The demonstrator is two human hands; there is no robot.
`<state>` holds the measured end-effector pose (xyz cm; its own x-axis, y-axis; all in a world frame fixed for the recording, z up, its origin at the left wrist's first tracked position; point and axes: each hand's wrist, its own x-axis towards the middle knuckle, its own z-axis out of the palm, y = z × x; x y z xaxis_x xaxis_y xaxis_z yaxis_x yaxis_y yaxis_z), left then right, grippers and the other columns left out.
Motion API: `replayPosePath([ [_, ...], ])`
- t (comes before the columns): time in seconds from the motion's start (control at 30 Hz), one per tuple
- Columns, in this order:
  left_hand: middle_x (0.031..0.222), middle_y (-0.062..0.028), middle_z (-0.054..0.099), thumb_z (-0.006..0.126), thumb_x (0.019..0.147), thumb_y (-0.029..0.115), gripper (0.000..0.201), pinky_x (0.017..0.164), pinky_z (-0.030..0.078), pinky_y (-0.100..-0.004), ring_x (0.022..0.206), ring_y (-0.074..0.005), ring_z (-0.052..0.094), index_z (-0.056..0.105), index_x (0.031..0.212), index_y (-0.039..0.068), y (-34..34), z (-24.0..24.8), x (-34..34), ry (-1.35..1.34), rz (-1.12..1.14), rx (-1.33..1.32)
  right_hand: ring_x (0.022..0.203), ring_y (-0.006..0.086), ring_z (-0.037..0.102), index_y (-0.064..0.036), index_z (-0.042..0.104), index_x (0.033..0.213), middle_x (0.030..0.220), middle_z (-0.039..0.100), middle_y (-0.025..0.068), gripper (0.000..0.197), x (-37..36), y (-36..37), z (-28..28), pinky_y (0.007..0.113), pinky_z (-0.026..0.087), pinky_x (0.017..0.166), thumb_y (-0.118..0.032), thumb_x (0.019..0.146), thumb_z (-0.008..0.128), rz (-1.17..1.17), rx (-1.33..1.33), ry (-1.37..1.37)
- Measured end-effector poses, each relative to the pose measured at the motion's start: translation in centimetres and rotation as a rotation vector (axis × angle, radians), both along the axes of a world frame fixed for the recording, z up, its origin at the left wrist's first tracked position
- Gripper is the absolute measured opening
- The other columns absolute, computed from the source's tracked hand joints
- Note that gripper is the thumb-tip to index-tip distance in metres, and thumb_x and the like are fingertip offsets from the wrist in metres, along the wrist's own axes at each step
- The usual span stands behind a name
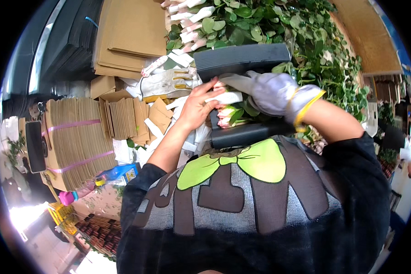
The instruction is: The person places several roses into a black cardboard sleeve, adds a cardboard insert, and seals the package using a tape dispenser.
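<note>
Pale pink roses (224,117) with green leaves lie between two dark padded blocks, a far one (242,58) and a near one (255,133). My bare left hand (197,106) is at the left end of the blocks, its thumb and fingers closed on a rose's white sleeve (228,97). My right hand (271,93) wears a grey-white glove with a yellow cuff. It reaches in from the right over the stems, its fingers pointing left beside the left fingertips. Whatever the gloved fingers hold is hidden.
Leafy stems (322,59) cover the far and right side, with white-sleeved roses (189,18) at the far end. A work glove (163,84) lies left of the blocks. Cardboard sheets (134,34), a strapped cardboard bundle (80,141) and a blue carton (121,173) stand leftward.
</note>
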<state>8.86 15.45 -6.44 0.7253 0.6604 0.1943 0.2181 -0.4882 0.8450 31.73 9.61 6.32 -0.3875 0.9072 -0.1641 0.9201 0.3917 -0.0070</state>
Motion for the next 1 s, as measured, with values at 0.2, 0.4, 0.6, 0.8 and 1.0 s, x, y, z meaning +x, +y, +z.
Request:
replayPosePath([
  [0.2, 0.126, -0.0204, 0.054, 0.068, 0.082, 0.012, 0.063, 0.097, 0.042, -0.0365, 0.11, -0.0256, 0.056, 0.041, 0.138, 0.0, -2.9, 2.6, -8.6, 0.475, 0.531, 0.007, 0.099, 0.0335, 0.06, -0.0107, 0.055, 0.124, 0.121, 0.06, 0.0124, 0.052, 1.9, -2.6, 5.6, 0.037, 0.05, 0.086, 0.01, 0.077, 0.046, 0.009, 0.034, 0.532],
  [0.4, 0.09, -0.0101, 0.06, 0.075, 0.073, 0.015, 0.033, 0.066, 0.046, -0.0323, 0.077, -0.0226, 0.059, 0.07, 0.105, 0.008, -3.1, 4.6, -2.3, 0.15, 0.266, -0.132, 0.087, 0.0306, 0.062, -0.0108, 0.057, 0.118, 0.1, 0.06, 0.0138, 0.04, -0.1, -3.3, 4.1, 0.038, 0.053, 0.07, -0.004, 0.078, 0.058, -0.043, 0.025, 0.335],
  [0.6, 0.081, -0.0056, 0.045, 0.082, 0.062, 0.023, 0.05, 0.069, 0.046, -0.0317, 0.075, -0.0205, 0.05, 0.071, 0.111, 0.02, -4.0, 0.4, 1.1, 0.065, 0.294, -0.073, 0.087, 0.0175, 0.063, -0.0049, 0.058, 0.112, 0.104, 0.061, 0.0111, 0.028, -1.9, 1.5, 1.5, 0.033, 0.054, 0.07, -0.021, 0.09, 0.052, 0.178, -0.578, -0.115],
  [0.8, 0.089, -0.0059, 0.044, 0.084, 0.06, 0.028, 0.054, 0.077, 0.044, -0.0341, 0.085, -0.0225, 0.048, 0.07, 0.113, 0.026, -4.2, -0.9, 0.6, 0.066, 0.258, -0.188, 0.069, 0.0248, 0.061, -0.011, 0.063, 0.087, 0.077, 0.061, 0.0066, 0.01, -0.6, 0.8, -7.6, 0.036, 0.048, 0.057, -0.015, 0.079, 0.061, 0.203, -0.474, 0.155],
  [1.0, 0.089, -0.0062, 0.043, 0.085, 0.058, 0.03, 0.054, 0.078, 0.045, -0.0337, 0.085, -0.0229, 0.047, 0.071, 0.11, 0.025, -4.1, -0.6, 0.6, 0.097, 0.253, -0.241, 0.068, 0.0278, 0.066, -0.0112, 0.069, 0.076, 0.073, 0.066, 0.0084, 0.012, -2.4, 1.2, -5.4, 0.038, 0.052, 0.057, -0.021, 0.077, 0.062, 0.116, -0.496, 0.018],
])
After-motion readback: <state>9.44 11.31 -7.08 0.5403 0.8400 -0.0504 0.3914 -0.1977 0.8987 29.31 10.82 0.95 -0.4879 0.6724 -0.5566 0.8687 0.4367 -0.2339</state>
